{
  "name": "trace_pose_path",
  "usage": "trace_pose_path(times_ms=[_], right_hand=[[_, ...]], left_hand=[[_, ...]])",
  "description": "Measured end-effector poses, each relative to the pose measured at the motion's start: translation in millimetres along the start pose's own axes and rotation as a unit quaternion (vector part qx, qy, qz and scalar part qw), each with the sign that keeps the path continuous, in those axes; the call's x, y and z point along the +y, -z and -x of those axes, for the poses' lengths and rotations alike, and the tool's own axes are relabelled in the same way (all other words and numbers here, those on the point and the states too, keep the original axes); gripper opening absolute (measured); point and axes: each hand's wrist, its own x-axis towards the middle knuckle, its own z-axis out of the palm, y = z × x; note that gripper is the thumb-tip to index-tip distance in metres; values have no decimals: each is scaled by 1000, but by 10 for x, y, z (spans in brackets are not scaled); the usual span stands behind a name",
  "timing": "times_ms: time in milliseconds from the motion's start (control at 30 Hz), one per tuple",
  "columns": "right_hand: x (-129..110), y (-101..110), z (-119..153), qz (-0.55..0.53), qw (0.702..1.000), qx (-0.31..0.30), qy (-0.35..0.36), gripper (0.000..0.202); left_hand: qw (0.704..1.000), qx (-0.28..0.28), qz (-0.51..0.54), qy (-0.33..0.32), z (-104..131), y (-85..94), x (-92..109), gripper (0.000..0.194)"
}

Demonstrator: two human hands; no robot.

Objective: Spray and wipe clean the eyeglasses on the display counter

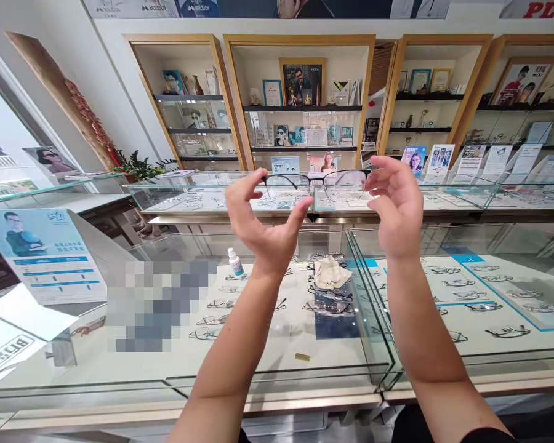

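A pair of eyeglasses (309, 180) with a dark upper rim and clear lenses is held up in front of me, above the glass counter. My left hand (270, 224) has its fingers curled at the left end of the frame, its thumb apart below the lens. At the other end, the bent fingers of my right hand (397, 206) grip the frame near the hinge. Below, a crumpled cream cloth (331, 272) lies over several eyeglasses. A small white spray bottle (235, 263) stands left of my left forearm.
The glass display counter (277, 375) holds rows of eyeglasses (508, 331). A small gold-coloured block (302, 357) lies near its front. At left stands a printed card (44, 255). Another glass case (189, 195) and wooden shelves (300, 40) are behind.
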Motion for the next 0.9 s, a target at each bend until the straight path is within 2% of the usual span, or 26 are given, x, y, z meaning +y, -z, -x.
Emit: trace_pose_path(times_ms=[100, 200, 367, 533, 667, 767, 900], right_hand=[[-46, -64, 51, 21, 999, -31, 5, 65], [-96, -88, 96, 4, 998, -56, -14, 55], [-183, -5, 114, 39, 997, -53, -45, 44], [-292, 31, 145, 131, 989, -61, -44, 47], [-343, 10, 178, 221, 974, -45, -5, 54], [-342, -1, 182, 233, 972, -25, 35, 54], [-315, -25, 176, 203, 977, -34, 48, 55]], left_hand=[[1000, -6, 15, -7, 6, -1, -49, 86], [999, -6, 32, -37, 23, 11, -82, 78], [994, 11, 45, -96, 8, -13, -78, 68], [996, 5, 35, -87, 23, -14, -81, 67], [998, -20, -7, -53, 77, 34, -56, 83], [999, -25, 0, -41, 102, 66, -19, 91], [999, -33, 14, -36, 100, 86, 19, 90]])
